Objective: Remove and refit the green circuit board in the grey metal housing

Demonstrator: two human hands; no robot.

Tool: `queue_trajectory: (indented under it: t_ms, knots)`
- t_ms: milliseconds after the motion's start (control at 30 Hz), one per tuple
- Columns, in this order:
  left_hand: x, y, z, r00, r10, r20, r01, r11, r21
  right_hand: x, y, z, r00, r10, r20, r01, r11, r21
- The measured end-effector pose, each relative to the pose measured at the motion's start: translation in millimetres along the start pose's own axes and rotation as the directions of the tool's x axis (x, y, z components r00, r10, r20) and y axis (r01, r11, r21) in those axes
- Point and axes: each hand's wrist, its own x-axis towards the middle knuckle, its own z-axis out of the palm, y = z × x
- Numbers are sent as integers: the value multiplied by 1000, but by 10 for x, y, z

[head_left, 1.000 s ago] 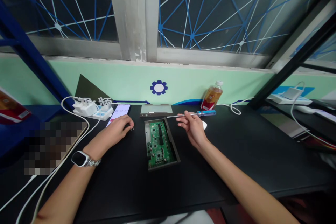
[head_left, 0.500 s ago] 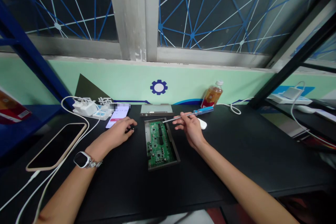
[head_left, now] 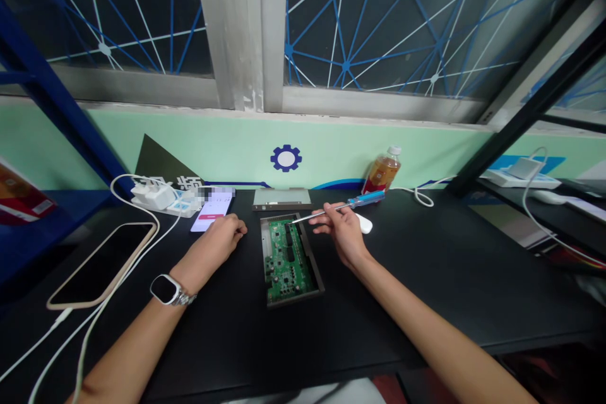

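My right hand (head_left: 348, 235) is closed round a screwdriver (head_left: 365, 199) with a clear blue handle. Its shaft slants left and down, the tip over the upper part of a green circuit board (head_left: 284, 274). That board lies in a shallow metal case (head_left: 316, 268) on the dark table. To the left of the case, my left hand (head_left: 221, 241) rests on the tabletop with its fingers curled in. Whatever may be in those fingers is hidden. A phone with a lit screen (head_left: 211, 209) lies just beyond my left hand.
A metal plate (head_left: 283, 196) lies behind the case. At the back stand a drink bottle (head_left: 382, 170) and a power strip (head_left: 185, 203). A white object (head_left: 365, 224) sits behind my right hand. White cables run past a dark phone (head_left: 101, 268) on the left.
My left hand's fingers have curled in from a looser pose, and its wrist has shifted right. The screwdriver tip has moved slightly left and down over the board.
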Motion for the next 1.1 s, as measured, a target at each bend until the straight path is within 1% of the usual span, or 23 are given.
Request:
queue_trajectory:
  t_ms: [67, 133, 233, 333, 500, 600, 733, 833, 933, 1033, 1100]
  knots:
    - [14, 49, -26, 1000, -17, 14, 16, 999, 37, -2, -3, 2, 1000, -3, -3, 3, 1000, -5]
    - [42, 157, -67, 1000, -13, 9, 12, 996, 94, 1, 3, 0, 1000, -3, -8, 3, 1000, -9]
    - [130, 378, -115, 997, 59, -49, -52, 990, 130, 7, 26, -3, 1000, -3, 4, 3, 1000, -14]
    - [273, 526, -73, 989, 122, -78, -112, 986, 125, 2, 51, 3, 1000, -7, 21, 7, 1000, -28]
    - [502, 537, 128, 988, 151, -20, -150, 988, 35, -24, 60, 17, 998, -21, 63, 25, 998, -60]
    - [567, 541, 204, 991, 131, -40, -132, 991, -15, -28, 50, 11, 997, -33, 74, 38, 997, -66]
    - [616, 606, 278, 989, 122, -80, -128, 989, -77, 6, 38, 0, 992, -49, 113, 58, 995, -81]
    - [643, 668, 343, 990, 89, -109, -105, 984, -146, 70, 8, 41, 982, -67, 175, 92, 986, -136]
    - [628, 713, 358, 986, 63, -156, -100, 965, -242, 176, -86, 178, 957, -70, 281, 145, 956, -255]
    - [568, 726, 301, 975, 95, -201, -162, 923, -350, 320, -244, 413, 912, -74, 404, 251, 879, -406]
    - [527, 717, 256, 976, 86, -202, -169, 880, -444, 418, -349, 589, 857, -34, 514, 343, 783, -519]
